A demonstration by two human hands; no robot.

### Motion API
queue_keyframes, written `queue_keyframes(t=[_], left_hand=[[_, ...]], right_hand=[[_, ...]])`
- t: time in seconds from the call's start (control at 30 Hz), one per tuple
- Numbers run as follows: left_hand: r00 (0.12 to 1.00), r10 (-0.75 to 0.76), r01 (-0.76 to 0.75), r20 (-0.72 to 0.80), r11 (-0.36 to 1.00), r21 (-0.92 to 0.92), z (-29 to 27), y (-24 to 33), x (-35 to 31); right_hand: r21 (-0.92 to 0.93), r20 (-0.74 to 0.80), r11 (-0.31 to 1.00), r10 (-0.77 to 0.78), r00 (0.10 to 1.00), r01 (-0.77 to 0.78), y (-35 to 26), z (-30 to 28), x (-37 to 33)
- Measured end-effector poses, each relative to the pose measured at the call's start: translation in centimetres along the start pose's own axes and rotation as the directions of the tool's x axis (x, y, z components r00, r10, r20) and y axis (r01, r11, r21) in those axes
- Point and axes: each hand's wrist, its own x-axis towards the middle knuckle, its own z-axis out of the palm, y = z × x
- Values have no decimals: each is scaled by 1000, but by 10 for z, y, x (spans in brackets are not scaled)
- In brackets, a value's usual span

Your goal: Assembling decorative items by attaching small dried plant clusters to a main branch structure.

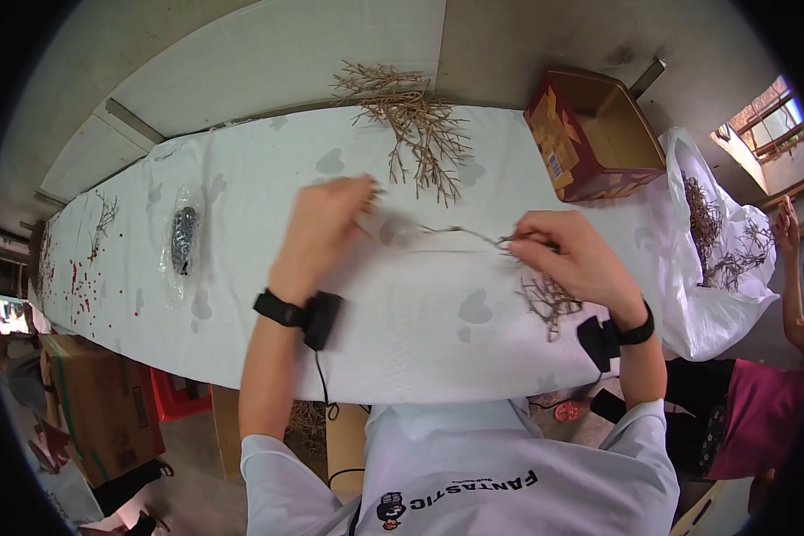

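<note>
Over the white tablecloth (402, 344), my right hand (581, 255) pinches a dry brown twig (552, 299), whose forked branches hang below the fingers. A thin, bent stem (460, 230) runs from that pinch toward my left hand (326, 223). My left hand is closed, with fingers blurred by motion; small brownish bits show at its fingertips, too smeared to name. Whether the stem reaches the left fingers cannot be made out. Beyond the hands, a pile of dry branched twigs (415, 121) lies near the table's far edge.
An open red-and-gold box (554, 134) stands at the far right, beside a white plastic bag (688, 313) of twigs. Leftward lie a clear-wrapped dark bundle (184, 239) and scattered red beads (80, 290). Cartons (107, 402) stand below the table; another person (768, 411) is at right.
</note>
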Motion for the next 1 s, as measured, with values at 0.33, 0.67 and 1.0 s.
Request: queue_keyframes(t=[0.33, 0.67, 1.0], left_hand=[[926, -369, 283, 87, 521, -805, 21, 48, 11], [920, -161, 381, 357, 579, -721, 41, 48, 4], [857, -516, 392, -10, 664, -637, -12, -5, 9]], right_hand=[[346, -23, 938, 41, 999, -30, 16, 11, 2], [446, -15, 895, 12, 1000, -4, 19, 27, 6], [519, -150, 853, 159, 976, -59, 21, 13, -13]])
